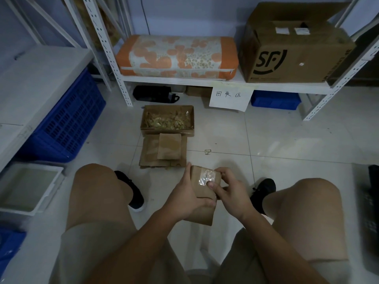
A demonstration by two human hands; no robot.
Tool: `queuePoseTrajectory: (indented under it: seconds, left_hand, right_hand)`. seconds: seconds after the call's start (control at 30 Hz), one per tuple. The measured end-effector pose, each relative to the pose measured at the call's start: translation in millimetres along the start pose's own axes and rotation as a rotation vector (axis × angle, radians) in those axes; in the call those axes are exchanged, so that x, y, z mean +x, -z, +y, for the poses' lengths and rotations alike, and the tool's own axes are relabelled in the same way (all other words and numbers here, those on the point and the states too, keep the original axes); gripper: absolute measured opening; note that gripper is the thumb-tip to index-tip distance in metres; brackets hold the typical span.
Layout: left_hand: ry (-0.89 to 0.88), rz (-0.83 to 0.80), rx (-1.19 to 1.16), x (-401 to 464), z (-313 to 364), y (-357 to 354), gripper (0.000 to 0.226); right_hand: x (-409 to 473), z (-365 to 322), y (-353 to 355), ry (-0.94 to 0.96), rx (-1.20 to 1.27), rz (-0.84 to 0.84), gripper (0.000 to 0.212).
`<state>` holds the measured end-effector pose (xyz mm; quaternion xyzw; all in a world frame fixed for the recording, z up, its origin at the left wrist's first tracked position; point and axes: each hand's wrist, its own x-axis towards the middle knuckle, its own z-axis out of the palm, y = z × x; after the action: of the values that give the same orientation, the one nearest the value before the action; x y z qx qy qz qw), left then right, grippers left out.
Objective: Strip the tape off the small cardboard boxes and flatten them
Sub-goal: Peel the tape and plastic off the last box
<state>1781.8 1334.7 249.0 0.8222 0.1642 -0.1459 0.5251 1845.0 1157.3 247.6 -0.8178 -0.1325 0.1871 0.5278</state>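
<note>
I hold a small brown cardboard box (202,189) between my knees, above the tiled floor. A patch of clear tape (205,177) shines on its upper face. My left hand (185,198) grips the box from the left, thumb along its lower edge. My right hand (229,191) holds the right side, its thumb pressing on the tape's lower edge. Ahead on the floor lies a stack of flattened cardboard pieces (164,150). Behind it an open box (167,120) holds several crumpled strips of tape.
A white metal shelf (205,80) stands ahead with an orange cushion (176,56), an SF carton (295,52) and a paper sign (229,97). A blue crate (69,121) and a white tray (26,187) sit at the left. A tape scrap (207,151) lies on the floor.
</note>
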Motion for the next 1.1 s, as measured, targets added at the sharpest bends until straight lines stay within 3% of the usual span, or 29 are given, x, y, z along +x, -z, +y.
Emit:
queuePoseTrajectory:
  seconds: [0.17,0.37,0.63,0.77,0.97,1.1]
  left_hand:
    - [-0.032,0.037,0.050,-1,1,1,0.126]
    - [-0.037,0.211,0.339,-6,16,-5,0.138]
    - [-0.031,0.232,0.404,-8,13,-7,0.129]
    - [-0.046,0.223,0.397,-7,11,-5,0.128]
    - [-0.106,0.186,0.439,-6,10,-8,0.127]
    - [-0.088,0.177,0.450,-5,9,-7,0.126]
  right_hand:
    - [2,0,-5,-0.020,-0.008,0.042,0.024]
    - [-2,-5,-14,-0.029,-0.012,0.104,0.034]
    - [-4,-2,-10,0.049,-0.180,0.054,0.053]
    - [1,3,-8,0.254,-0.385,0.006,0.026]
    - [-4,8,-16,0.359,-0.309,0.103,0.016]
    - [-3,7,-18,0.365,-0.426,0.091,0.009]
